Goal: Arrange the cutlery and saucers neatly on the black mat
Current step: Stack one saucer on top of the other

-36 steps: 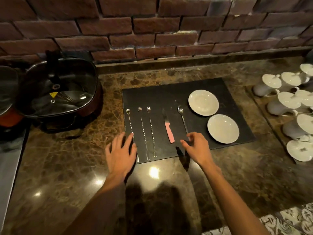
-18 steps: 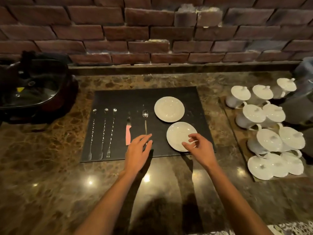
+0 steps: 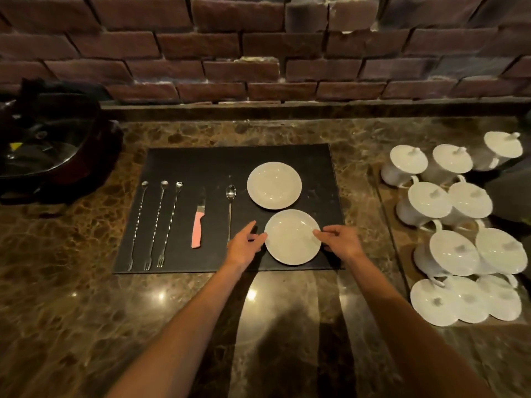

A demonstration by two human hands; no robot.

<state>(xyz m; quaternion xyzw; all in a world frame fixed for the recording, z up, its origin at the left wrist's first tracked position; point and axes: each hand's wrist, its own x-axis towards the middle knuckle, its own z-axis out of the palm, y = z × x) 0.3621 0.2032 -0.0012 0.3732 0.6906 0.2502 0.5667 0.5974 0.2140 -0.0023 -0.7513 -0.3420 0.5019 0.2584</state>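
I am standing over the brown marble bench [image 3: 71,297], where the black mat [image 3: 201,162] is lying flat in front of the brick wall [image 3: 258,53]. My two hands are flanking the near saucer [image 3: 292,237], which is sitting at the mat's front right part. My left hand [image 3: 244,245] is resting on the mat with its fingers loosely spread, the fingertips touching the saucer's left rim and gripping nothing firmly. My right hand [image 3: 342,241] is lying with thumb and fingers slightly apart, pinching lightly at the saucer's right rim. The far saucer [image 3: 274,185] is sitting just behind the near one, the two rims almost touching. Left of the saucers, a spoon [image 3: 230,208] is lying straight, its lower handle hidden under my left hand. Further left a pink-handled knife [image 3: 198,222] is lying, blade pointing away from me, and then three long bar spoons [image 3: 155,224] are lying side by side near the mat's left edge. White lidded cups [image 3: 454,214] are crowding a tray on my right, and a dark pot [image 3: 48,145] is sitting at the far left.
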